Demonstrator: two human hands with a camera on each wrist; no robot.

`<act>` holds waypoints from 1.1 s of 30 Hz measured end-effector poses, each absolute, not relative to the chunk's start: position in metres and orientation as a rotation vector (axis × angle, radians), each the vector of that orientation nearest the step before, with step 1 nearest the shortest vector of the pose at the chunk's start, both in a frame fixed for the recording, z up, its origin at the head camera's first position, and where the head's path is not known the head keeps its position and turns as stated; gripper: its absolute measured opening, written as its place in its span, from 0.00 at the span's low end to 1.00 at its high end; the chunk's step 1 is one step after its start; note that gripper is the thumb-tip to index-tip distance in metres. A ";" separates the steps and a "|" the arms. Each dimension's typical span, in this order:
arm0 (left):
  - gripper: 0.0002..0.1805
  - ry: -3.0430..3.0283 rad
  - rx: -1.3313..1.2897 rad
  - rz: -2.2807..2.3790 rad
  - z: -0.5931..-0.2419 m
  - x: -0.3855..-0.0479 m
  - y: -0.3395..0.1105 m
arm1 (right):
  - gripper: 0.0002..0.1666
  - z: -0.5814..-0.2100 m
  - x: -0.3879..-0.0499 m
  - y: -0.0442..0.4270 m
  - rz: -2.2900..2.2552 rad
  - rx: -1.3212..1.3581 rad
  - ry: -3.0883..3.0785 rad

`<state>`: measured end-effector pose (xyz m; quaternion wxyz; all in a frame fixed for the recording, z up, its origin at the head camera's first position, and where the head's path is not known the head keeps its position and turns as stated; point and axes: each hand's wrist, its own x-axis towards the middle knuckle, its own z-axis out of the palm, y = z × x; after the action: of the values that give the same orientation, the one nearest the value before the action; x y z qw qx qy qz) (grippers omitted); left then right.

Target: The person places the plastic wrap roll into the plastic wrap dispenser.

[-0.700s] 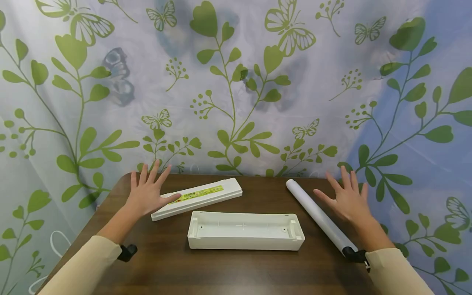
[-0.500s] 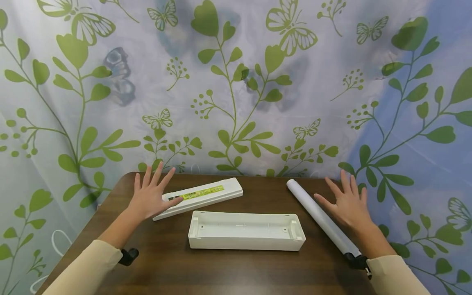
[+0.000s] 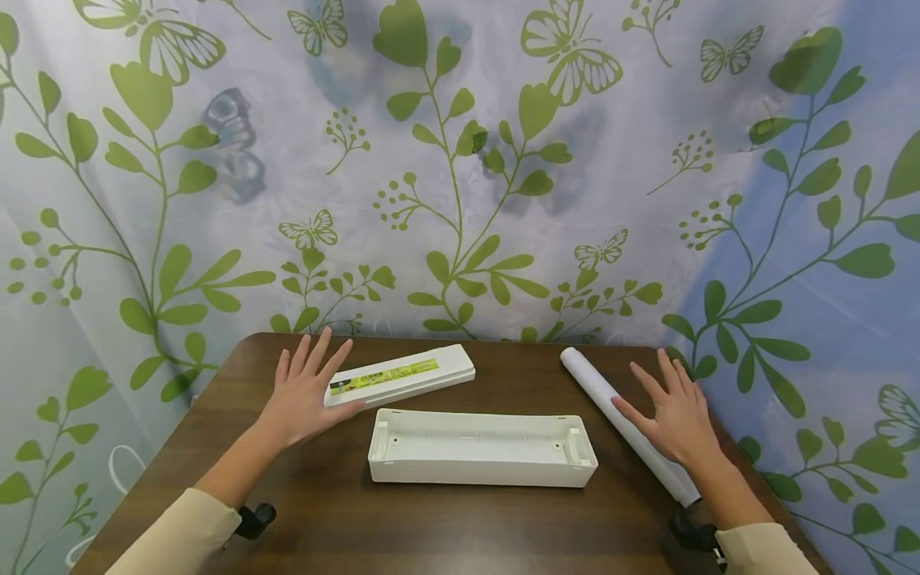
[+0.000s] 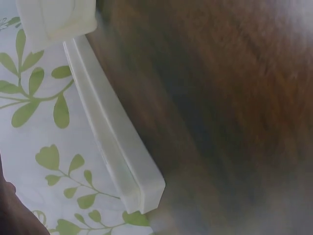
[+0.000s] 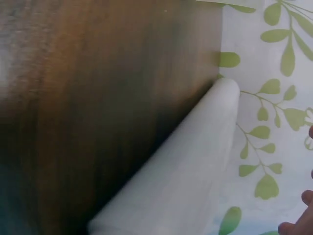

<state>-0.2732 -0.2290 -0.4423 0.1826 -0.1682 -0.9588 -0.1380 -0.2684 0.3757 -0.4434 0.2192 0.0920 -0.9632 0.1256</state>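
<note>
Both hands have sunk a little toward the tabletop and shifted slightly to the person's right since the earlier frames, while the three white things lie where they did. From where I stand, the left hand (image 3: 302, 399) is spread wide, fingers straight and thumb stretched out across the near end of the white lid (image 3: 413, 375); whether skin meets plastic there I cannot tell. That lid lies at a slant behind the white plastic box (image 3: 481, 473), its yellow-green label (image 3: 388, 375) facing up. The box sits hollow side up in the middle of the table (image 3: 460, 531), long side toward the person, with a raised block inside each end. Off to the person's right, the right hand (image 3: 679, 419) is spread wide too, its thumb crossing over the white roll (image 3: 602, 391) in the head view; the right wrist view shows fingertips at the picture's edge, apart from the roll. The roll lies flat and diagonal, its far end near the back edge of the brown wood. Cream sleeves (image 3: 176, 531) end at the wrists, with a black wrist device (image 3: 255, 521) by the left cuff. Behind hangs a pale curtain (image 3: 503, 315) printed with green leaves and butterflies.
</note>
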 end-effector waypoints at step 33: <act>0.52 -2.676 -0.644 -1.079 -0.475 -0.251 -0.203 | 0.38 -0.475 -0.249 0.382 0.887 0.112 -2.635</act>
<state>-0.2511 -0.2027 -0.4748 0.0926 -0.2170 -0.9013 -0.3633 -0.2486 0.3816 -0.4745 0.1785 0.0396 -0.9318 0.3136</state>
